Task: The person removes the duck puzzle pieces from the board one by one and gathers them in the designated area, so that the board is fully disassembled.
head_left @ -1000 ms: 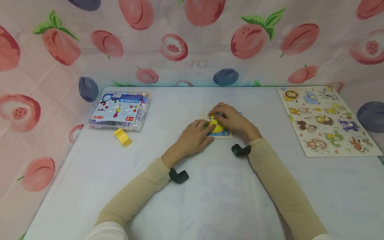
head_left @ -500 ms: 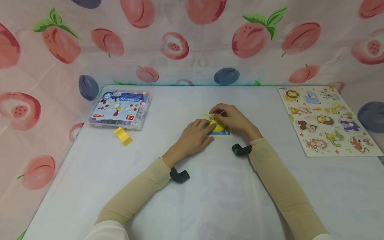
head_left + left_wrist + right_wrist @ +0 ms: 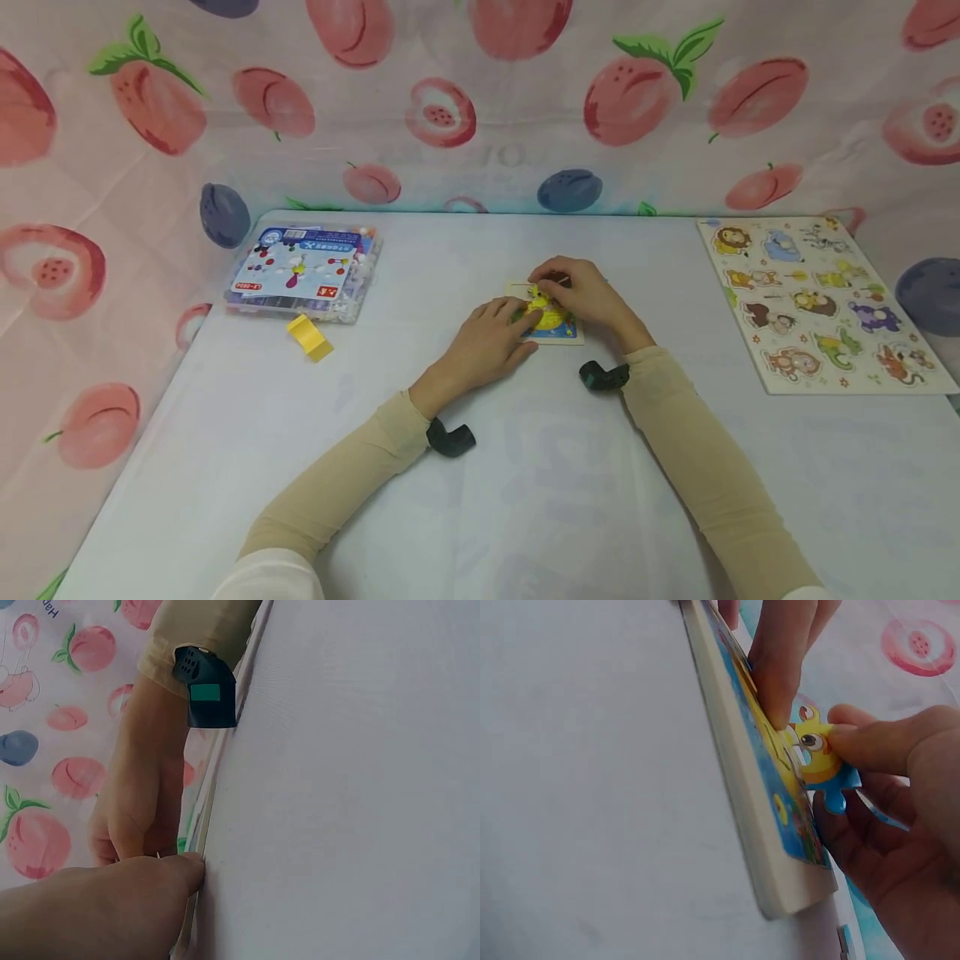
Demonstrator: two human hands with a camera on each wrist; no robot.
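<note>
A small wooden jigsaw board (image 3: 739, 772) with a yellow chick picture lies on the table under both hands. My right hand (image 3: 588, 293) pinches a jigsaw piece (image 3: 823, 763), printed with the chick's eye, between thumb and fingers. This piece is tilted against the board's picture at its upper part. My left hand (image 3: 486, 340) rests at the board's left side, its fingers reaching over the picture. In the right wrist view a fingertip (image 3: 776, 705) of the left hand presses on the yellow area beside the piece. The left wrist view shows the thumb (image 3: 191, 871) at the board's edge.
At the back left sits a clear plastic case (image 3: 296, 265) with a blue printed label. A folded yellow strip (image 3: 309, 337) lies just in front of it. To the right is a large animal puzzle board (image 3: 825, 304). A fruit-print cloth (image 3: 480, 175) hangs behind the table.
The right hand's fingers have shifted slightly at the top of the board, still pinching the piece. The left hand stays on the board. The head view has moved slightly.
</note>
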